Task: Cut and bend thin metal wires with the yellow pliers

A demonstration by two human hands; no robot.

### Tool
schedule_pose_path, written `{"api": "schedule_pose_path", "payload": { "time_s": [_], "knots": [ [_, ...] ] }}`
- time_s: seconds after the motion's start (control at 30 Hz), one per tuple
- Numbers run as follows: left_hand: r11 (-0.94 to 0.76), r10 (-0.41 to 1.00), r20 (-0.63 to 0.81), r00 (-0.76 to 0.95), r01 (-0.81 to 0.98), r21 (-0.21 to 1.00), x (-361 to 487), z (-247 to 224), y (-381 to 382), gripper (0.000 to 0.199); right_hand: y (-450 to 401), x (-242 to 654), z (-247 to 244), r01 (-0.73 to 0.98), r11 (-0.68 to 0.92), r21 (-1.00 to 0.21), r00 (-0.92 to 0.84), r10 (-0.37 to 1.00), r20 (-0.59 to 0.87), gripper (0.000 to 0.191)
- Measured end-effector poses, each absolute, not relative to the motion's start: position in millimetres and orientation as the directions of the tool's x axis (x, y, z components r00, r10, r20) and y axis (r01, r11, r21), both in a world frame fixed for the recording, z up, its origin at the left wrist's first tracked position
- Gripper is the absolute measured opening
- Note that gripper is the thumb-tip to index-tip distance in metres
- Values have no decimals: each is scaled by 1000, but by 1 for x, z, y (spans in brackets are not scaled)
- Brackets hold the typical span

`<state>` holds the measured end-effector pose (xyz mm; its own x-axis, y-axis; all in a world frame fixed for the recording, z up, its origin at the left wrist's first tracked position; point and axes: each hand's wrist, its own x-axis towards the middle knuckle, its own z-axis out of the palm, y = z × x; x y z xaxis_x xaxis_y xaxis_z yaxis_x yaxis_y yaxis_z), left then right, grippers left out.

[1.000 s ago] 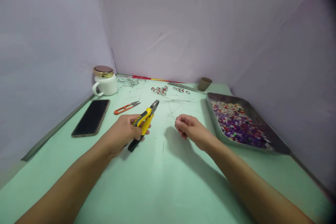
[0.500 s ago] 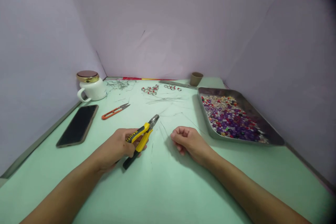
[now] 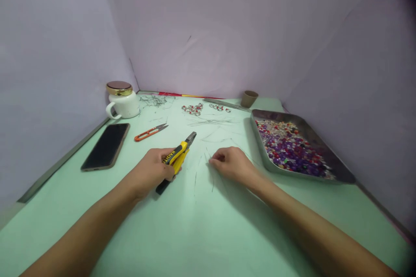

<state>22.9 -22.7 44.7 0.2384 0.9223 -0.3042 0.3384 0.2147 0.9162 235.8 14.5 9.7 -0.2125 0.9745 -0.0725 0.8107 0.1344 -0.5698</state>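
Note:
My left hand is wrapped round the yellow and black handles of a pair of combination pliers. The pliers point away from me, and their jaws look nearly closed. To their right, my right hand is closed in a pinch, thumb against forefinger, low over the table. A thin piece of wire shows at these fingertips; its far end is hard to make out. More fine wire pieces lie between the two hands.
An orange thread snipper, a phone and a lidded white mug are on the left. Beaded wire pieces and long wires lie farther back. A metal tray of beads and a small brown cup stand right.
My right hand has turned more palm-down, with its fingertips still pinched. The pliers have shifted slightly away from me in my left hand. The whole view has swung a little left.

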Motion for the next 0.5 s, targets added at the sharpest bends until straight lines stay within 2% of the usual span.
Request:
{"api": "schedule_pose_path", "payload": {
  "time_s": [0.17,0.27,0.33,0.37,0.43,0.5],
  "knots": [
    [209,918,-305,254,345,915,21,45,-22,18,28,205,22,967,204,-153,-224,966,-132,13],
    [200,918,-294,265,332,922,21,47,-23,19,32,195,26,979,187,-77,-199,961,-190,16],
    [194,921,-283,267,316,929,20,48,-24,20,35,195,27,975,175,-140,-201,959,-200,12],
    [196,922,-282,266,308,931,20,49,-25,20,36,198,27,962,167,-217,-211,958,-197,8],
    [205,922,-285,263,293,934,19,49,-26,21,37,207,26,879,107,-465,-217,958,-189,10],
    [220,919,-296,260,283,934,19,50,-26,23,36,219,24,646,-53,-761,-170,963,-211,10]
  ]
}}
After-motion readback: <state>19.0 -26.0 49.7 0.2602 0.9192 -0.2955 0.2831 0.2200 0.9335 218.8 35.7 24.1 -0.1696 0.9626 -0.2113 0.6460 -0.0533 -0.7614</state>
